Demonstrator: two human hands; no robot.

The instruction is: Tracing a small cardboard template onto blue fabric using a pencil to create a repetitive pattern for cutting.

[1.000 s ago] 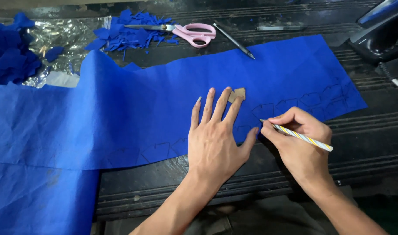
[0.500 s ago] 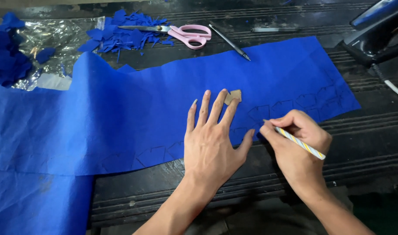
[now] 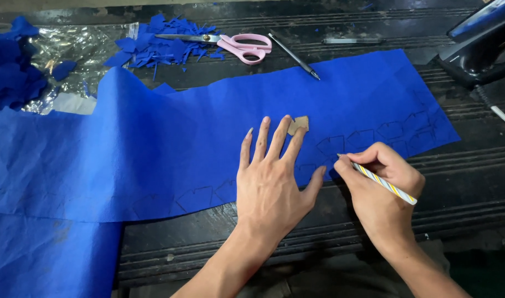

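The left hand [image 3: 272, 182] lies flat with its fingers spread on the blue fabric sheet [image 3: 153, 149], fingertips pressing a small tan cardboard template [image 3: 298, 124] and gripping nothing. The right hand [image 3: 376, 185] is closed around a striped pencil [image 3: 382, 182], whose tip meets the fabric just right of the left thumb. Judging by the marks, the tracing is partly done: a row of outlined shapes [image 3: 374, 135] runs along the fabric's lower edge on both sides of the left hand, while the broad area above that row appears unmarked. Beyond the fabric's far edge lie pink-handled scissors [image 3: 236, 47] touching a heap of blue offcuts [image 3: 153, 49], with a dark pen [image 3: 294, 55] just right of them. No true container shows; a crinkled clear plastic bag [image 3: 70, 49] off the fabric's upper left corner has more blue scraps [image 3: 12, 72] lying on it.
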